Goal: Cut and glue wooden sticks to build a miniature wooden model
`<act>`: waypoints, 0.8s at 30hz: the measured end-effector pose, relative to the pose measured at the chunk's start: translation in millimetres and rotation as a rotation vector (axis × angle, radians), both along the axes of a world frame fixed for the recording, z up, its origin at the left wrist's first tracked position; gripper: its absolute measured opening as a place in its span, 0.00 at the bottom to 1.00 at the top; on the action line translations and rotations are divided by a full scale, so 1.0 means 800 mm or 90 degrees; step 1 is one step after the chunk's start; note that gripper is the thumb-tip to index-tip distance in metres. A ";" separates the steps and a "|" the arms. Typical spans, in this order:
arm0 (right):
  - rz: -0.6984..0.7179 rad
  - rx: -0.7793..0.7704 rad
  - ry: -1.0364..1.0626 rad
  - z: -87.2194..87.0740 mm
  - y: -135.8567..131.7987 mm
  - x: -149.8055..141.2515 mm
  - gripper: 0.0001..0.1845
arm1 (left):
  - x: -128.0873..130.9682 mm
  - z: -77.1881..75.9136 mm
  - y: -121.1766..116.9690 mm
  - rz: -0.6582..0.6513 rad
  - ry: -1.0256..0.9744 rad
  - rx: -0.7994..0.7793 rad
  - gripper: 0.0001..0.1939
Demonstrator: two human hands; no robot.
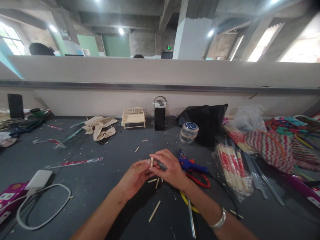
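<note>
My left hand (pixel 138 173) and my right hand (pixel 167 166) meet over the middle of the dark table. Between their fingertips is a short piece of pale wooden stick (pixel 152 162), held roughly upright. The fingers of both hands are closed in a pinch around it, partly hiding it. Several cut stick pieces lie just below the hands, and a longer stick piece (pixel 154 211) rests nearer to me. Beside my right hand lies a blue glue gun (pixel 192 165). Red-handled scissors or pliers (pixel 200 180) are partly under my right forearm.
At the back stand a miniature wooden bench (pixel 134 118), a phone (pixel 159 119) and a clear jar (pixel 189 132). Bagged sticks (pixel 233 168) and metal blades (pixel 255 176) lie right. A charger (pixel 39 179) with a looped white cable sits left. A low partition closes the far side.
</note>
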State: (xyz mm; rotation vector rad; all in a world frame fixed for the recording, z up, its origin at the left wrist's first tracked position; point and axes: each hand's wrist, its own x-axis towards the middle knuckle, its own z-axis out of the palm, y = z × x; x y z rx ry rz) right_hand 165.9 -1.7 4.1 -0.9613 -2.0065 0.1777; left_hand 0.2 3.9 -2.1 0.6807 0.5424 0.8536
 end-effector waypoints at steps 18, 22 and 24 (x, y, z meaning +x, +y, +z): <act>-0.241 -0.275 -0.127 -0.013 0.062 0.063 0.19 | -0.005 -0.006 0.012 0.238 0.432 0.253 0.17; -0.230 -0.289 -0.130 -0.017 0.070 0.065 0.14 | -0.004 -0.011 0.014 0.294 0.515 0.306 0.24; -0.222 -0.300 -0.115 -0.014 0.072 0.064 0.12 | -0.006 -0.015 0.017 0.323 0.534 0.323 0.25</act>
